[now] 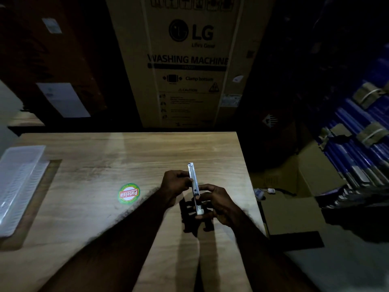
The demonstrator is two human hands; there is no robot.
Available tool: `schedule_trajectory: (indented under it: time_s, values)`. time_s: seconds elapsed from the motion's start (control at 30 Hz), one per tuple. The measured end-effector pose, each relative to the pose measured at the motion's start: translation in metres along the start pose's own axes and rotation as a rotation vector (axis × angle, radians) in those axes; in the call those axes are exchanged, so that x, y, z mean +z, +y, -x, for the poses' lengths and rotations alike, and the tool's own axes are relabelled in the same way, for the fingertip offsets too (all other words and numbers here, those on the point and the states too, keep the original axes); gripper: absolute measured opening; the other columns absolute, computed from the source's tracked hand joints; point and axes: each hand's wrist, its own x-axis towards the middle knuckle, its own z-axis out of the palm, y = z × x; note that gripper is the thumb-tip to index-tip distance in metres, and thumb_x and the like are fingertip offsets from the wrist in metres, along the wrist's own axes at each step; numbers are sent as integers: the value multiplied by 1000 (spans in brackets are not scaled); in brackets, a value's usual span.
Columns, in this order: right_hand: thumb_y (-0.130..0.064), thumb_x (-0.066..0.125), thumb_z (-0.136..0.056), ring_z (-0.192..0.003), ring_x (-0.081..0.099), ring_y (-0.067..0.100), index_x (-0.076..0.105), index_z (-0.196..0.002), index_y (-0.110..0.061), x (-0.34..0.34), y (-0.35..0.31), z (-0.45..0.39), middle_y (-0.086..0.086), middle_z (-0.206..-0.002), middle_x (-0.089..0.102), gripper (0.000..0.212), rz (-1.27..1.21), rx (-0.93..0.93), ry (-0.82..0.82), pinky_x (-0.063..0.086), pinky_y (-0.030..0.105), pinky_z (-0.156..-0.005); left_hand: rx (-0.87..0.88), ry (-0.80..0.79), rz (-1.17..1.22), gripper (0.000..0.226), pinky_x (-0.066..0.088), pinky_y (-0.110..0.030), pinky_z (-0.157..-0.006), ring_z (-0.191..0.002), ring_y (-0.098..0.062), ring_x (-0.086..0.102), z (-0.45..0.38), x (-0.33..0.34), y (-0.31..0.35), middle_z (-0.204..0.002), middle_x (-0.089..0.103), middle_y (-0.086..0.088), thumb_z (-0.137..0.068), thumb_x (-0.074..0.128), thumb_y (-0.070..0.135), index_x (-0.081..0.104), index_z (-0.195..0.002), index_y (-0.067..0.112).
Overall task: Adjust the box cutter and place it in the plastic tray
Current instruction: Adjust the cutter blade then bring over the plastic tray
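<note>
Above the near-right part of the wooden table (pixel 88 207), both bare hands held the box cutter (pixel 194 186) clear of the surface. The right hand (pixel 219 204) gripped the near end, its fingers curled together around the handle close to the pale end cap. The left hand (pixel 173 184) closed on the middle of the body from the left side, fingertips pressed against the metal. The cutter's long axis ran near to far, almost straight away from the person, with the far end tilted slightly leftward. The far tip stood free beyond the left hand; whether any blade was extended could not be determined in the dim light. Dark shadows of the hands lay on the tabletop beneath.

To the left of the hands, a round green and red sticker (pixel 128 193) sat flat on the table. At the far-left edge, well apart from the cutter, lay the clear plastic tray (pixel 19 182), its long side running near to far. Beyond the table's far edge stood a large cardboard box (pixel 189 60) printed for a washing machine.
</note>
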Motion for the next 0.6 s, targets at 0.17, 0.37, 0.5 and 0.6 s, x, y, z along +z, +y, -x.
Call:
schedule_trajectory:
  time_s: [0.17, 0.37, 0.5, 0.6]
  values:
    - [7, 61, -78, -64, 65, 28, 69, -105, -6, 1, 1, 3, 11, -76, 66, 31, 10, 6, 12, 61, 47, -59, 14, 1, -16, 21, 48, -33, -67, -66, -25, 61, 0, 0, -1, -84, 68, -20, -71, 65, -9, 70, -91, -6]
    - [-1, 68, -81, -65, 66, 28, 70, -102, -4, 0, 4, 1, 14, -78, 67, 21, 13, -20, 51, 62, 48, -60, 33, 13, -34, 20, 50, -34, -69, -66, -26, 62, 0, 4, 1, -82, 68, -20, -70, 66, -9, 71, -90, -6]
    - [0, 70, -81, -63, 66, 24, 73, -98, -5, -1, 5, 1, 15, -79, 67, 17, 36, -55, 71, 62, 52, -59, 34, 27, -40, 18, 49, -29, -62, -65, -26, 62, 0, 5, 1, -80, 68, -19, -70, 67, -9, 71, -86, -3]
    - [1, 69, -81, -61, 66, 23, 73, -100, -5, -1, 6, 2, 15, -79, 67, 20, 53, -73, 81, 62, 50, -57, 27, 37, -38, 19, 49, -29, -62, -69, -28, 64, -1, 6, 0, -81, 69, -19, -69, 67, -9, 72, -87, -3]
